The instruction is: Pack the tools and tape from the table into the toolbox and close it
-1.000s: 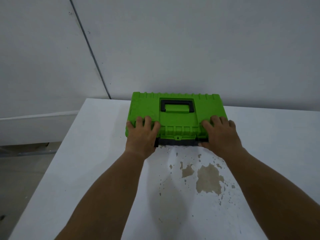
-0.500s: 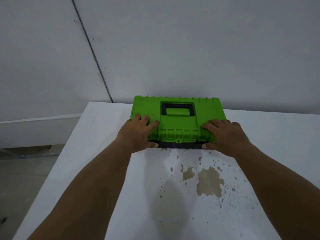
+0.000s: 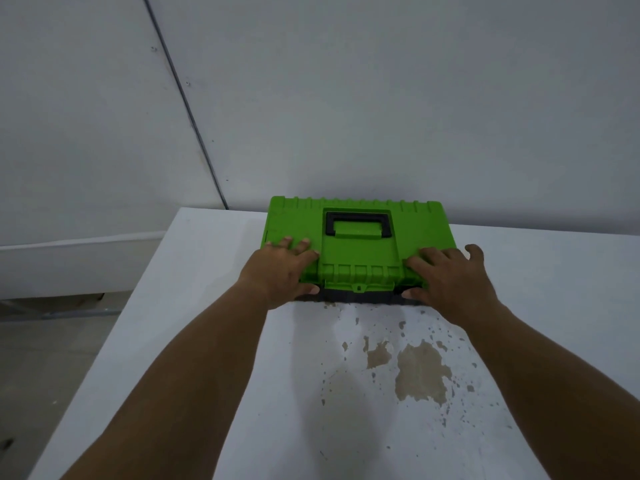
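Note:
A bright green toolbox (image 3: 360,247) with a black base lies at the far edge of the white table (image 3: 194,306), against the wall. Its lid is down, the black carry handle (image 3: 358,221) lies flat in its recess, and the front latch (image 3: 359,288) sits at the middle of the front edge. My left hand (image 3: 280,275) grips the front left corner, fingers on the lid and thumb on the black base. My right hand (image 3: 446,278) grips the front right corner the same way. No loose tools or tape are in view.
A patch of worn, flaking paint (image 3: 420,372) marks the tabletop in front of the toolbox. The table's left edge drops to a grey floor (image 3: 45,358). Grey wall panels rise right behind the box.
Both hands stay on the lid's front corners; the fingers have shifted slightly and my right hand has spread toward the right edge. The lid stays down.

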